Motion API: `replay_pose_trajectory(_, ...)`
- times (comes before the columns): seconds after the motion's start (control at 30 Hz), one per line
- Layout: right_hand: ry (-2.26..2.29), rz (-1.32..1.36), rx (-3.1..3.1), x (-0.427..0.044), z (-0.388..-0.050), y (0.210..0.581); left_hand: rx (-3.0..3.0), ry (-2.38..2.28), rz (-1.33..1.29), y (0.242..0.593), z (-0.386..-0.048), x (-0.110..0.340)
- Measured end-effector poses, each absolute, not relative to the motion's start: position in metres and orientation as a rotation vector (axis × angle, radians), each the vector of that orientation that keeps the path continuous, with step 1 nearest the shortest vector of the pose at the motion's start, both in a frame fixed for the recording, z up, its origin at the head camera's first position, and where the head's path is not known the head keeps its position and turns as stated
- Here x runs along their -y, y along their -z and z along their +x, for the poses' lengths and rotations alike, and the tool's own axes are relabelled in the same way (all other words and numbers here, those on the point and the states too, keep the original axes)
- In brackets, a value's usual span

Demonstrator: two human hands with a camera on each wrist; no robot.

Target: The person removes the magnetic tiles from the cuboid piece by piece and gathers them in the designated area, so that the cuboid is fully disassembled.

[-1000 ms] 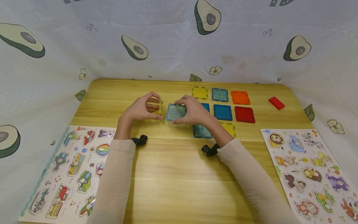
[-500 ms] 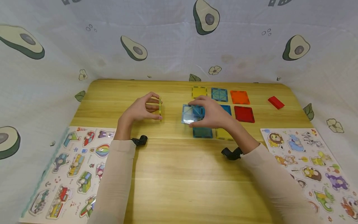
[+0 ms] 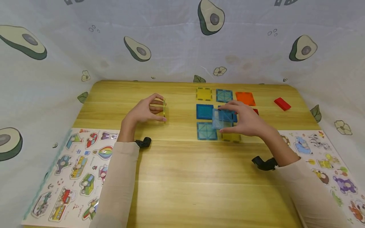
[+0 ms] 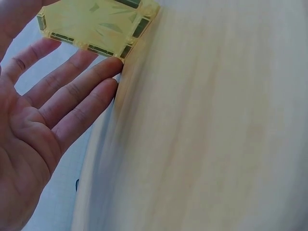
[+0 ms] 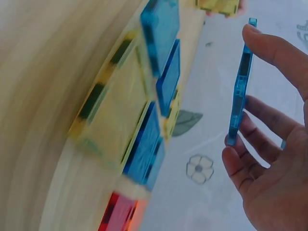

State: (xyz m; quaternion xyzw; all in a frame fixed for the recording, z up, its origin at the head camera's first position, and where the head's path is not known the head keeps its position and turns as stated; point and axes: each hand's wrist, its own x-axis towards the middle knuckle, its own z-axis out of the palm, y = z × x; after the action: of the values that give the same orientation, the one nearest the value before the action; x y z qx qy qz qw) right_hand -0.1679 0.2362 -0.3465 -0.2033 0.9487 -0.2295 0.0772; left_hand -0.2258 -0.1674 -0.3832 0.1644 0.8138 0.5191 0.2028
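My left hand pinches a yellow magnetic tile, held upright on edge at the left of the table; its see-through face shows in the left wrist view. Above the laid-out tiles, my right hand holds a light blue magnetic tile by opposite edges, thumb on one and fingers on the other. The right wrist view shows that blue tile edge-on, apart from those below. Under it lie a dark blue tile, a light blue tile and a partly covered yellow tile. A red tile is mostly hidden behind my right hand.
Along the back row lie a yellow tile, a blue tile and an orange tile. A red block sits at the far right. A vehicle puzzle board lies left, an animal puzzle board right.
My right hand has carried the light blue tile rightward from beside the yellow tile to over the laid-out tiles. The left hand has stayed in place with its tile.
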Motion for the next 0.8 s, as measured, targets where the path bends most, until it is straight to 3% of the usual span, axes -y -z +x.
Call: replay_pose_trajectory(0.8,0.578,-0.477,-2.813,-0.333,-0.139,0.370,-2.255,-1.472,0.462,0.384,-0.227,0.167)
